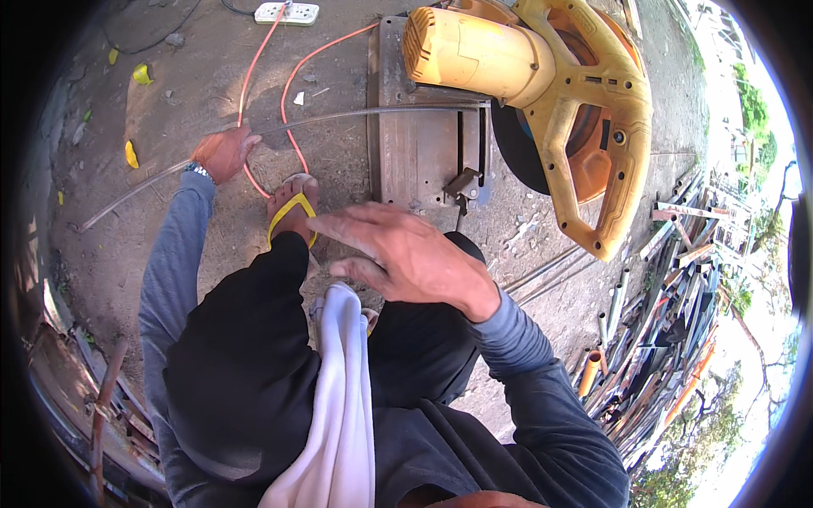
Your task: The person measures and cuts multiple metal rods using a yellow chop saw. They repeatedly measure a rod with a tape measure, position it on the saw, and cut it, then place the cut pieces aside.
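My left hand (pixel 222 156) is closed around a thin metal rod (pixel 356 112), whose near end reaches the ground at the left. The rod's other end lies across the base (pixel 415 157) of a yellow chop saw (pixel 483 55). Close to that end is the dark cutting disc (pixel 518 152), partly covered by the saw's body. A small metal clamp (pixel 463 184) sits on the base. My right hand (pixel 415 254) hovers above my knees, thumb apart from the fingers, with nothing visible in it. It is nearest to my sandalled foot and apart from the saw.
An orange cord (pixel 292 76) runs from a white power strip (pixel 288 13) past my foot toward the saw. A white cloth (pixel 343 381) hangs between my legs. More thin rods (pixel 546 275) lie right of my knee, before a scrap pile (pixel 652 330) of pipes and bars.
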